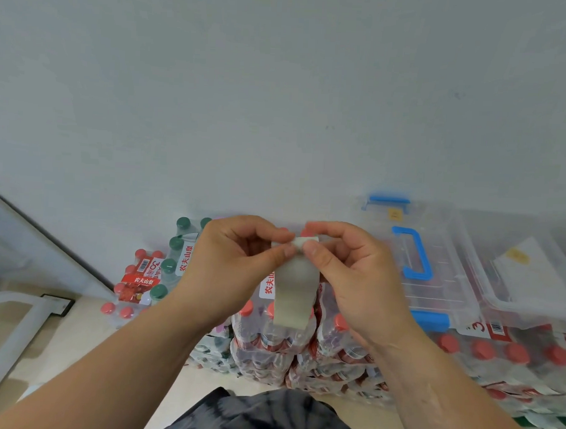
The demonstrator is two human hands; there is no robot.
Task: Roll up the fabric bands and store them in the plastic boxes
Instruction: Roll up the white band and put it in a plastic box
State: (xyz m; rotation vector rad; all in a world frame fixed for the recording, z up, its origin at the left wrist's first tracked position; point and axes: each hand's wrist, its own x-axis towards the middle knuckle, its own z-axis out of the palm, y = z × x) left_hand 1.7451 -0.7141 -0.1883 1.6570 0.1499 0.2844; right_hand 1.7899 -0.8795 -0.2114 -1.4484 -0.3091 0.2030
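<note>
Fabric band (296, 279) pinched by both hands, clear plastic boxes (435, 269) closed

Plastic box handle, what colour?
Bright blue, on the clear plastic box; the handle shows best in the head view, the only one.

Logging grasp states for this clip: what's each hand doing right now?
Left hand: closed, pinching the fabric band at its top.
Right hand: closed, pinching the same band.

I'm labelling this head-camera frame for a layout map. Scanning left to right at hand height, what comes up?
Green-capped shrink-wrapped water bottles → left hand → grey fabric band, pinched at its top by both hands → right hand → clear plastic box with blue handle → second clear plastic box.
</note>
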